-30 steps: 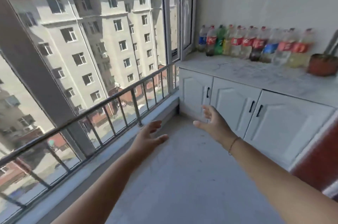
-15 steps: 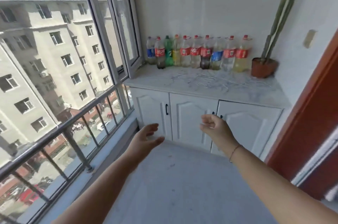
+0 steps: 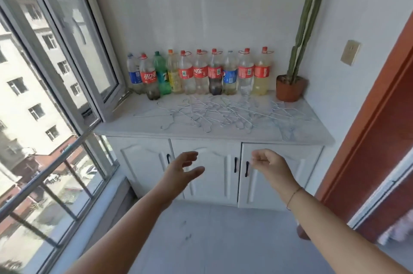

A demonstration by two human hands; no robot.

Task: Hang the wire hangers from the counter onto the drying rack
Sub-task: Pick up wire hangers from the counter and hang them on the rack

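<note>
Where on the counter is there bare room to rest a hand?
Bare marble along the counter's front edge, below the wire hangers, and at the left end beside the window frame. Crowded: the hanger pile mid-counter, the bottle row and cactus pot behind.

We have both bare forearms reaching up from the bottom of the frame toward its centre. Our left hand (image 3: 182, 172) sits left of centre, palm turned inward, fingers spread and loosely curved, thumb out to the right, holding nothing. Our right hand (image 3: 271, 165) sits right of centre at about the same height, fingers curled in loosely, empty. A thin bracelet circles our right wrist (image 3: 293, 195).
</note>
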